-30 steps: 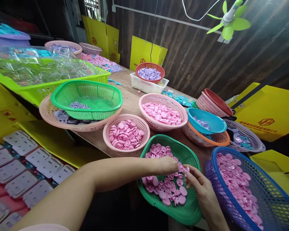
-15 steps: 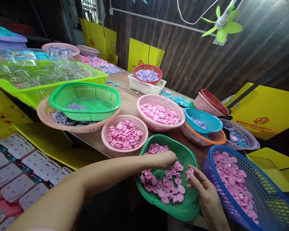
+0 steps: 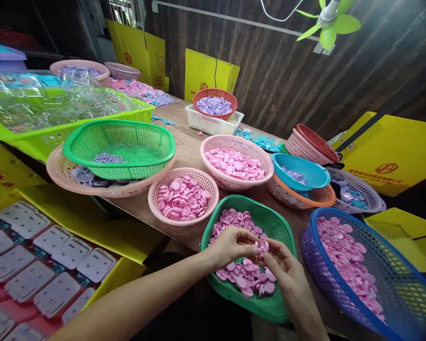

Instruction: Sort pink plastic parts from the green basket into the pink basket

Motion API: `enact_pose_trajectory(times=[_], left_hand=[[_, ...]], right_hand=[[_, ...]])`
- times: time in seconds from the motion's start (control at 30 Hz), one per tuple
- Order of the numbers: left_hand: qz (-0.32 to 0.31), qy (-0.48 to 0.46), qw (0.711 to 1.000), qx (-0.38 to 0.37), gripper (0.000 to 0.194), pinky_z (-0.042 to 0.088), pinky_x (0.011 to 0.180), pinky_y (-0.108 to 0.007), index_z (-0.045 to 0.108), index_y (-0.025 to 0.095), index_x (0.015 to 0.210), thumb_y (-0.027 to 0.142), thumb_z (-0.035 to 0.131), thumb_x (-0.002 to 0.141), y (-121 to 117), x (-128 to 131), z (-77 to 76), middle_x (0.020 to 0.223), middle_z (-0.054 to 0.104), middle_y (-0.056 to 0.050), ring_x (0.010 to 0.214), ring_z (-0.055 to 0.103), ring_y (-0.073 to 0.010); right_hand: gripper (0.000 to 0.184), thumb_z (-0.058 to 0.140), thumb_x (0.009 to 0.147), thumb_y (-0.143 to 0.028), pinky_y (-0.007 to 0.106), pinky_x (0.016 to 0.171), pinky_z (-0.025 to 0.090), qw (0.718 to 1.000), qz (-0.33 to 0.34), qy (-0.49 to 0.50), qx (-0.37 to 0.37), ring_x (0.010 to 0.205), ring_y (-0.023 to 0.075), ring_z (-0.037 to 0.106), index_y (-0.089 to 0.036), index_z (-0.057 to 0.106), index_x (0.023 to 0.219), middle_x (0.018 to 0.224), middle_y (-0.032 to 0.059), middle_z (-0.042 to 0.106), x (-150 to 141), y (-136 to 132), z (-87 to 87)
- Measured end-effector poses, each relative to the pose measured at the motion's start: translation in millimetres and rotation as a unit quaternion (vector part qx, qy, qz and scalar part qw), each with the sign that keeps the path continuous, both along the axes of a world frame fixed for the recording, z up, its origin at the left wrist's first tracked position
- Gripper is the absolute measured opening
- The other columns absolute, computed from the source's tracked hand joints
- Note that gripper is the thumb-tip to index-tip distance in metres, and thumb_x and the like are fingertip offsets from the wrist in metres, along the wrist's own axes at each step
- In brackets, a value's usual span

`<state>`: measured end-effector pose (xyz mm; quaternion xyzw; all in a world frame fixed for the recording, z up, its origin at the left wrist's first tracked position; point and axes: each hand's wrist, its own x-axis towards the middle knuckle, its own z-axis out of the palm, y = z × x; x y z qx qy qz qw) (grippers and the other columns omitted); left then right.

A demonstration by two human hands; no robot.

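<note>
A round pink plastic piece (image 3: pixel 263 248) is pinched between the thumb and fingers of my right hand (image 3: pixel 287 270). My left hand (image 3: pixel 234 247) comes in from the left, thumb and fingertips pressed together right at that piece. A small pale bit shows at its fingertips, too small to name. Both hands are above a green basket (image 3: pixel 280 222), which holds many loose round pink pieces (image 3: pixel 246 282), some flat side up and others showing ribbed insides.
A blue basket (image 3: pixel 315 227) of pink discs stands at the right. Beyond the green basket are a pink basket (image 3: pixel 156 215) of round pieces and another pink basket (image 3: pixel 209 175) of blocky ones. An open carton (image 3: pixel 128 265) with pale flat parts sits lower left.
My left hand has risen out of the pieces in the green basket and met my right hand. The right hand has moved left and slightly up with its pink piece. The view has shifted slightly.
</note>
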<state>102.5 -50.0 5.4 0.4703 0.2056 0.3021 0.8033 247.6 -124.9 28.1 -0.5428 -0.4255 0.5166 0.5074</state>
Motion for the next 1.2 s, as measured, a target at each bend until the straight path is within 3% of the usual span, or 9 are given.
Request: enact_pose_trajectory(times=[0.37,0.63,0.8,0.93,1.0,1.07,1.1,1.13,1.2], left_hand=[[0.047,-0.008,0.998,-0.029,0.039,0.049,0.068,-0.032,0.062,0.008,0.088,0.033,0.073,0.059,-2,-7,2.3,0.076,0.065,-0.008,0.066,0.062,-0.0164],[0.102,0.041,0.993,0.041,0.028,0.050,0.061,-0.029,0.064,0.009,0.084,0.027,0.070,0.063,-6,-11,5.2,0.068,0.065,-0.005,0.062,0.061,-0.0162],[0.089,0.052,0.994,0.037,0.029,0.050,0.063,-0.028,0.063,0.010,0.086,0.028,0.069,0.064,-7,-14,6.6,0.069,0.065,-0.005,0.064,0.061,-0.0157],[0.078,0.094,0.985,0.123,0.028,0.049,0.063,-0.026,0.062,0.011,0.090,0.032,0.062,0.071,12,-37,20.8,0.076,0.066,-0.006,0.068,0.061,-0.0155],[0.163,0.182,0.937,0.249,0.024,0.048,0.066,-0.027,0.062,0.014,0.091,0.032,0.054,0.077,34,-62,29.2,0.081,0.065,-0.005,0.071,0.061,-0.0154],[0.288,0.339,0.815,0.370,0.023,0.046,0.075,-0.031,0.061,0.017,0.094,0.032,0.051,0.079,59,-89,32.8,0.085,0.065,-0.005,0.078,0.059,-0.0172],[0.310,0.427,0.742,0.414,0.023,0.045,0.078,-0.035,0.061,0.017,0.095,0.031,0.052,0.078,70,-101,32.3,0.086,0.064,-0.006,0.081,0.059,-0.0197],[0.326,0.498,0.667,0.447,0.024,0.043,0.081,-0.039,0.060,0.016,0.097,0.028,0.054,0.077,78,-111,30.4,0.092,0.063,-0.009,0.089,0.056,-0.0234],[0.339,0.565,0.577,0.483,0.035,0.038,0.089,-0.045,0.055,0.014,0.107,0.021,0.057,0.073,84,-118,25.1,0.108,0.056,-0.014,0.105,0.048,-0.0290]], right_hand=[[0.034,0.061,0.076,-0.035,0.034,0.078,0.050,0.998,0.025,-0.048,-0.015,0.092,0.0237,0.060,-0.021,0.055,0.106,0.106,0.0082,0.062,-4,3,5.4],[0.029,0.064,0.073,-0.031,0.038,0.081,0.049,0.997,0.014,-0.076,0.002,0.090,0.0236,0.060,-0.020,0.057,0.099,0.097,0.0068,0.064,-12,6,1.0],[0.029,0.063,0.074,-0.035,0.036,0.075,0.051,0.995,0.016,-0.093,0.015,0.087,0.0236,0.061,-0.019,0.059,0.098,0.094,0.0078,0.064,-20,8,1.9],[0.037,0.063,0.072,-0.036,0.035,0.079,0.049,0.986,0.073,-0.148,0.009,0.091,0.0231,0.060,-0.019,0.060,0.105,0.096,0.0080,0.065,6,26,7.3],[0.042,0.060,0.074,-0.036,0.035,0.080,0.047,0.970,0.051,-0.234,0.031,0.093,0.0227,0.058,-0.021,0.056,0.113,0.099,0.0069,0.065,30,40,5.5],[0.037,0.058,0.074,-0.034,0.035,0.075,0.047,0.934,0.012,-0.354,0.044,0.084,0.0220,0.060,-0.021,0.060,0.108,0.091,0.0055,0.066,48,53,-1.7],[0.031,0.057,0.074,-0.032,0.034,0.073,0.046,0.913,0.023,-0.404,0.047,0.079,0.0212,0.060,-0.021,0.063,0.102,0.086,0.0048,0.066,52,58,-6.9],[0.026,0.055,0.075,-0.030,0.033,0.072,0.046,0.893,0.058,-0.443,0.052,0.077,0.0202,0.060,-0.021,0.064,0.098,0.084,0.0041,0.066,53,63,-12.4],[0.020,0.051,0.077,-0.024,0.030,0.070,0.045,0.842,0.153,-0.513,0.070,0.075,0.0182,0.059,-0.021,0.064,0.093,0.083,0.0029,0.064,43,69,-23.0]])
